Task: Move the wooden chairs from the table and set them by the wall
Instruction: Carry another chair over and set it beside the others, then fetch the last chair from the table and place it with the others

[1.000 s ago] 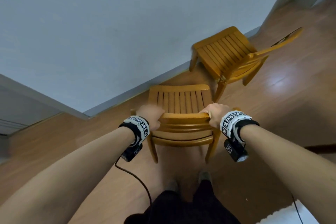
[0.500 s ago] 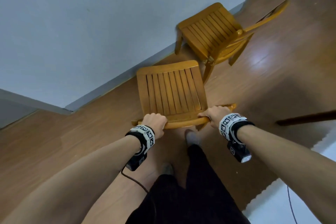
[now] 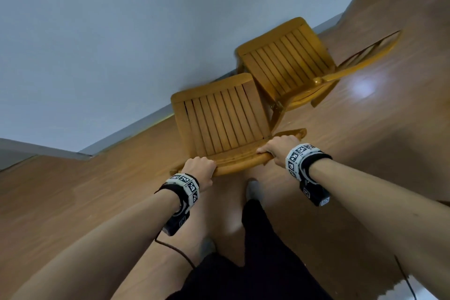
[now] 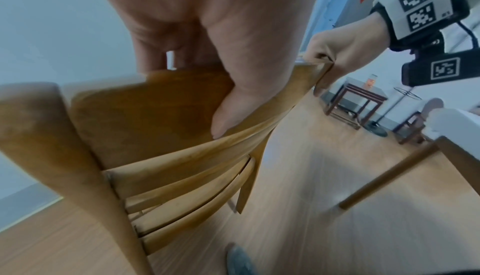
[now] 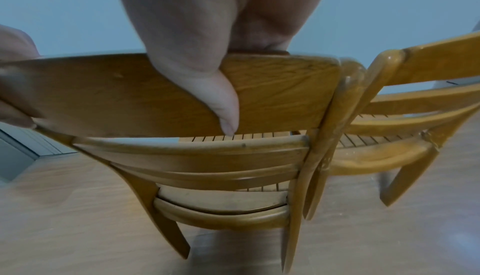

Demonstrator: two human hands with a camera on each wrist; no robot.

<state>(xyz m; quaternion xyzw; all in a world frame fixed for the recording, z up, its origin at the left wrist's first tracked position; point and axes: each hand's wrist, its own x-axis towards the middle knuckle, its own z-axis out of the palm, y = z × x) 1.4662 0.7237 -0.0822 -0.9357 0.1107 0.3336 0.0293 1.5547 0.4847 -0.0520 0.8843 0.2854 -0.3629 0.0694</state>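
Grey wall [image 3: 121, 44] fills the upper head view; wooden floor [image 3: 60, 202] lies below. Nearer slatted wooden chair [image 3: 219, 124] stands at centre, seat front just beside the skirting. Second wooden chair [image 3: 287, 66] sits at 1 o'clock, backrest posts close against the first's. Left hand [image 3: 201, 169] and right hand [image 3: 277, 147] grip the top rail, fingers curled over, thumbs pressed on its rear face.

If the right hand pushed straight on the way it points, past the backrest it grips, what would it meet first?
Probably the wall. The right hand grips the top rail of the held chair, pointing over its seat toward the wall. The second chair sits to the right, seemingly off that line; depth is unclear.
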